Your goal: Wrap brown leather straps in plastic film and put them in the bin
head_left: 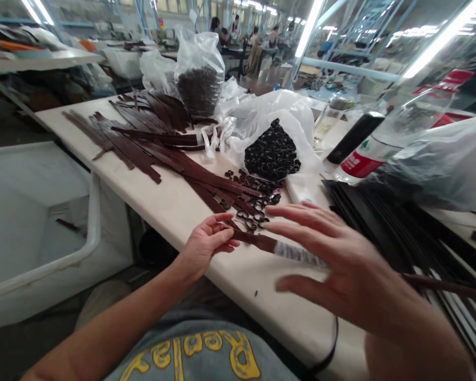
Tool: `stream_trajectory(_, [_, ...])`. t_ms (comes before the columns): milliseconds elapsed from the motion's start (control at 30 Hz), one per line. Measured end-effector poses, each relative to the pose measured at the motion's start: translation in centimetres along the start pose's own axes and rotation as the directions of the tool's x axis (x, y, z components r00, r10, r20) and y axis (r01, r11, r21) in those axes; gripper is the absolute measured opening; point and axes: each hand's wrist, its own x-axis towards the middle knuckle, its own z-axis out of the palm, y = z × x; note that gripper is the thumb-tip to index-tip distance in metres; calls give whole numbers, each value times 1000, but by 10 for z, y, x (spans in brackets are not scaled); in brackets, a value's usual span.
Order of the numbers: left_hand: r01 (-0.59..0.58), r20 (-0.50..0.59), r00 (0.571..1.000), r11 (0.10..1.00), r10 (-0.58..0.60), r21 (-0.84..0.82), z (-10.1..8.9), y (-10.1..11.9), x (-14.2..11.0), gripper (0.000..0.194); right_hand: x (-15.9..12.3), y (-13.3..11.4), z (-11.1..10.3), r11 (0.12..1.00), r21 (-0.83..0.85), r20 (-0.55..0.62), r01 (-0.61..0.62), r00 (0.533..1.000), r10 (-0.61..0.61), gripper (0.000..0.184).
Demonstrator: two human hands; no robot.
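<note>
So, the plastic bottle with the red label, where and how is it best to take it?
I would wrap the right hand around the clear part above the red label, coming from above. The bottle is rounded there, and lower down the plastic bag crowds its right and a black object its left.

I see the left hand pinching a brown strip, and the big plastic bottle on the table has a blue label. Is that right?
Not quite: the label on the plastic bottle is red, as the head view shows. The left hand is indeed pinching a brown strip.
</note>
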Motion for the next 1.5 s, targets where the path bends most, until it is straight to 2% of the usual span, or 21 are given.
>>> stream_trajectory(100, [-2, -18, 1000, 1000, 2, 3, 1, -1, -2, 49, 20, 3, 60, 973, 169, 55, -157, 987, 150, 37])
stream_trajectory(167, [-1, -45, 999, 1000, 1, -3, -3, -2, -3, 51, 24, 9, 92, 922, 275, 79, -272, 962, 261, 25])
stream_trajectory(233, [-1, -61, 998, 1000, 0, -7, -8, -3, -3, 53, 23, 13, 112, 881, 359, 45, -307, 949, 313, 19])
stream_trajectory(300, [-19, -61, 998, 1000, 18, -16, -11, -5, -4, 55, 20, 14, 121, 864, 421, -41, -276, 946, 322, 20])
stream_trajectory(400, [-39, -64, 997, 999, 37, -33, -13, -10, -3, 58, 17, 15, 125, 864, 449, -125, -227, 942, 313, 19])
stream_trajectory(467, [-25, -73, 997, 999, 22, -41, -14, -13, -3, 59, 15, 16, 126, 900, 384, -150, -203, 949, 278, 16])
stream_trajectory(600, [15, -72, 997, 999, -18, -47, -16, -18, -2, 61, 14, 16, 128, 963, 227, -163, -148, 969, 187, 16])
stream_trajectory(700, [45, -44, 998, 999, -46, -23, -21, -18, -1, 56, 14, 15, 127, 974, 187, -147, -126, 977, 155, 15])
stream_trajectory(767, [52, -1, 999, 997, -52, 53, -25, -16, -1, 48, 15, 15, 124, 973, 196, -133, -120, 980, 147, 16])
stream_trajectory(833, [-6, 58, 998, 975, -7, 223, -30, -10, 0, 38, 16, 15, 121, 971, 211, -126, -113, 982, 141, 18])
stream_trajectory(900, [-152, 135, 986, 877, 101, 455, -34, -3, 0, 29, 16, 16, 119, 971, 216, -130, -103, 983, 133, 19])
stream_trajectory(1000, [-400, 292, 916, 593, 274, 699, -35, 7, 2, 22, 15, 18, 119, 974, 203, -134, -97, 983, 126, 20])
stream_trajectory(1067, [-505, 392, 860, 434, 327, 746, -35, 10, 4, 22, 15, 19, 120, 977, 185, -120, -103, 985, 127, 20])
stream_trajectory(1100, [-536, 430, 840, 386, 330, 751, -34, 10, 6, 21, 14, 20, 121, 979, 174, -109, -107, 986, 128, 20])
stream_trajectory(1167, [-549, 460, 832, 349, 310, 759, -32, 10, 8, 19, 14, 20, 124, 982, 152, -84, -111, 989, 124, 22])
stream_trajectory(1267, [-512, 439, 859, 392, 265, 764, -29, 13, 12, 15, 15, 22, 125, 985, 129, -53, -115, 991, 123, 24])
stream_trajectory(1367, [-455, 447, 882, 523, 152, 721, -29, 25, 24, 14, 17, 27, 122, 981, 134, -56, -137, 988, 146, 22])
stream_trajectory(1433, [-386, 430, 898, 629, 91, 674, -29, 39, 42, 14, 18, 30, 119, 978, 139, -77, -156, 983, 167, 20])
stream_trajectory(1500, [-370, 362, 919, 671, 159, 643, -29, 53, 71, 15, 19, 33, 117, 975, 140, -95, -171, 978, 185, 19])
